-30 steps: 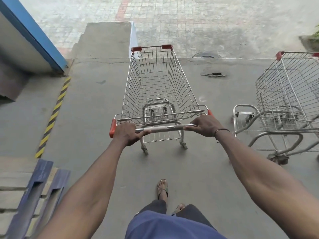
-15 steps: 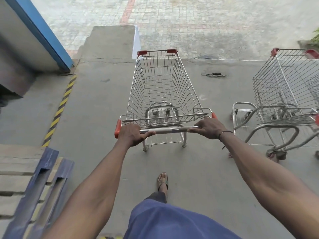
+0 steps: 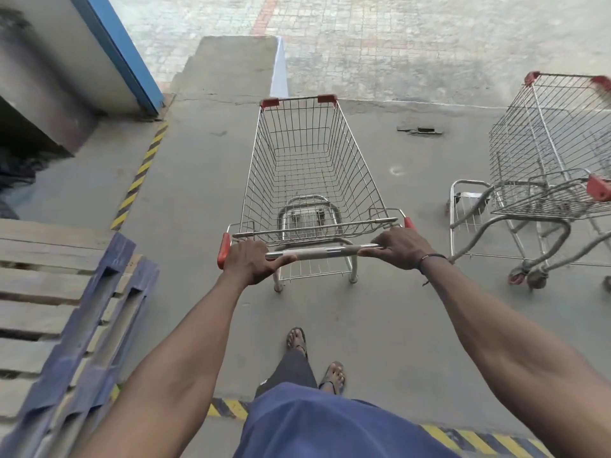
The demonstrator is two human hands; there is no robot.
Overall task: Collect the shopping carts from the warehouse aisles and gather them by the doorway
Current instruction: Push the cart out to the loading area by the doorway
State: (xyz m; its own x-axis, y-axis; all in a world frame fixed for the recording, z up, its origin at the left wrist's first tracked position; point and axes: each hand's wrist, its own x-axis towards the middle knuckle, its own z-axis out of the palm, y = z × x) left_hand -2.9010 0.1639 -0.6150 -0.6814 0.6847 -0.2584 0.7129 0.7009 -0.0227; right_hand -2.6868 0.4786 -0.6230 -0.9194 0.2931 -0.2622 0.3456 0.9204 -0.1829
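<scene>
An empty wire shopping cart (image 3: 310, 166) with red corner caps stands straight ahead of me on the concrete floor. My left hand (image 3: 253, 261) grips the left end of its metal handle bar (image 3: 322, 252) next to the red end cap. My right hand (image 3: 401, 247) grips the right end of the same bar. Both arms are stretched out. To the right stand two more wire carts (image 3: 549, 180), nested close together, partly cut off by the frame edge.
Wooden and blue pallets (image 3: 66, 312) lie at my left. Yellow-black hazard tape (image 3: 140, 176) runs along the floor on the left and behind my feet. A blue-edged door panel (image 3: 115, 51) stands far left. A concrete ramp (image 3: 231, 64) leads out to paving; a broken floor patch (image 3: 420, 130) sits ahead right.
The view has pulled back from the doorway: the cart and I sit farther from the ramp, more of the pallets shows, and hazard tape appears behind my feet. Both hands keep their grip.
</scene>
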